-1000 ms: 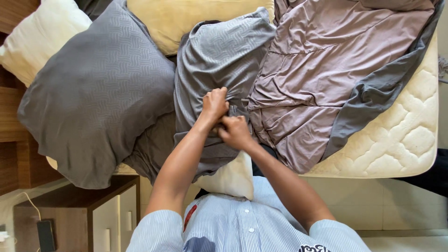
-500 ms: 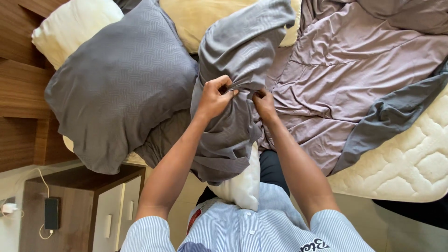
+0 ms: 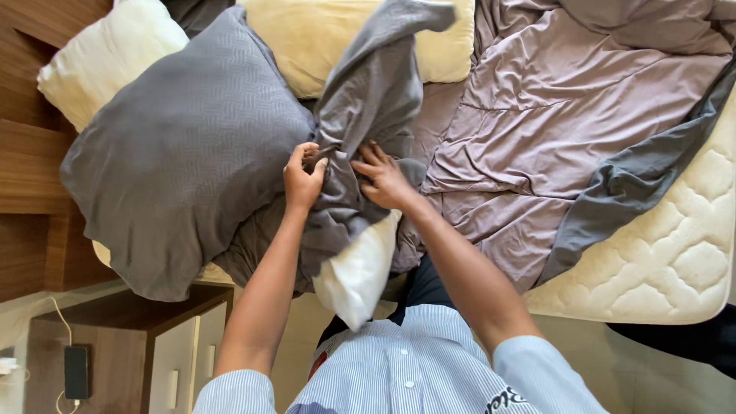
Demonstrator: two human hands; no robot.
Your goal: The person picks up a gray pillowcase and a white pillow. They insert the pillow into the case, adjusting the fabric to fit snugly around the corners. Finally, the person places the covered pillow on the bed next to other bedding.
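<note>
Both hands bunched into the grey pillowcase (image 3: pixel 368 115), right in the middle of the bed edge. Left hand (image 3: pixel 304 178) closed tight on a fold of the fabric, fingers curled in; right hand (image 3: pixel 386 179) just beside it, fingers pressed down and pinching the same gathered cloth. White pillow (image 3: pixel 359 270) poking out of the case below the hands, bottom corner hanging toward the striped shirt (image 3: pixel 406 368), so only partly covered. Top of the case flopped up over the yellow pillow (image 3: pixel 307 38), big grey cushion (image 3: pixel 184 146) touching on the left, rumpled mauve sheet (image 3: pixel 552 123) on the right over the bare mattress (image 3: pixel 675 261). Compared with half a second ago: hands slid lower on the case, more white pillow showing below, fabric stretched up higher.
</note>
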